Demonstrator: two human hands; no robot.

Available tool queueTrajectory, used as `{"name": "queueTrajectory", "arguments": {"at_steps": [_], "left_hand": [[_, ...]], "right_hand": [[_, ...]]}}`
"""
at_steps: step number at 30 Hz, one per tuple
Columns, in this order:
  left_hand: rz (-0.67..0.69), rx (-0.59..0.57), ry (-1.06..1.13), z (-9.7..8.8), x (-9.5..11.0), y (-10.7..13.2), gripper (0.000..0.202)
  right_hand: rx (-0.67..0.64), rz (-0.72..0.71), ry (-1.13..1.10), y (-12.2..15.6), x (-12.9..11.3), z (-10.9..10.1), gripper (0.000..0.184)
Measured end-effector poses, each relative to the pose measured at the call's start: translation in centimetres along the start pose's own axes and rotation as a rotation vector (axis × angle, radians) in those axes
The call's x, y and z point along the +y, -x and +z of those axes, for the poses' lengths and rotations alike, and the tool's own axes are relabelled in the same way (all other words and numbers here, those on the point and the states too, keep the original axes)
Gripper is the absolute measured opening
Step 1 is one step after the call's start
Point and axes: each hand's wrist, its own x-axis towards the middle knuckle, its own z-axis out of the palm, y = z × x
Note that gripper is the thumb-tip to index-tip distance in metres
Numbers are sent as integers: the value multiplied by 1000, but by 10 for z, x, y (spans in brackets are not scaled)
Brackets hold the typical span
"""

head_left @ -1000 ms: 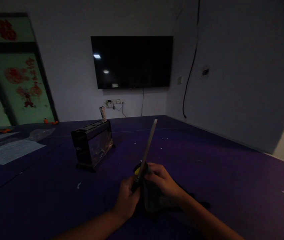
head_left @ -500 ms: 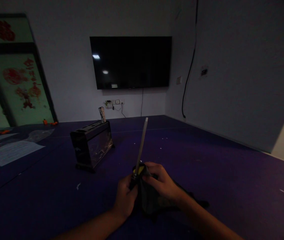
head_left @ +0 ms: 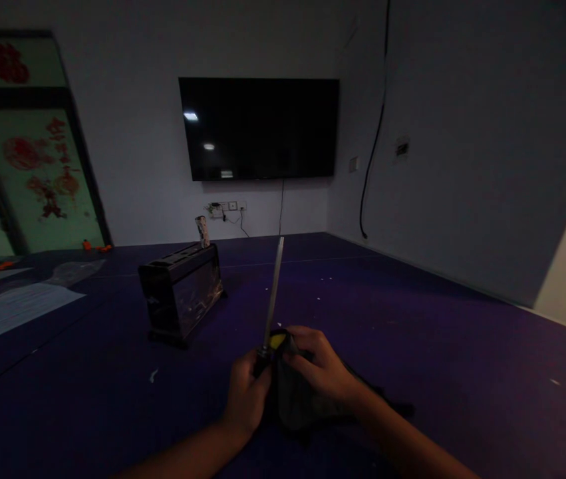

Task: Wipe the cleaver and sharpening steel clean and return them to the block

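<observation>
My left hand (head_left: 247, 392) is closed around the dark lower end of a long, thin metal rod (head_left: 273, 293), which points up and leans slightly right. Beside it, my right hand (head_left: 320, 362) pinches the rim of a dark grey pouch (head_left: 295, 399), which seems to be of cloth. Something yellow (head_left: 277, 341) shows inside the pouch's mouth. The rod stands just left of that opening. Both hands are close together, low over the purple floor. Dimness hides the pouch's lower part and the rod's handle.
A black box-shaped appliance (head_left: 183, 293) stands on the floor to the left, with a patterned cylinder (head_left: 203, 233) on top. Paper sheets (head_left: 23, 306) and a clear plastic bag (head_left: 76, 271) lie farther left. A television (head_left: 263, 130) hangs on the far wall.
The rod and my left hand have shifted slightly left, so the rod has moved from over the pouch's mouth to beside it. My right hand keeps its grip on the rim.
</observation>
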Motion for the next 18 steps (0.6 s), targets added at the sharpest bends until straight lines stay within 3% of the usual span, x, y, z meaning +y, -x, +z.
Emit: {"name": "queueTrajectory", "arguments": {"at_steps": [5,10,18], "left_hand": [[-21,58,-25,-1,-2,-1,28],[-51,107,-23,-1,-3,-3,25],[-20,31,29,-1,0,-2,29]], "right_hand": [[-14,-13,9,-2,3,-3,18],[59,9,49,-2,5,-5,16],[14,-61,76,0,-5,0,18]]}}
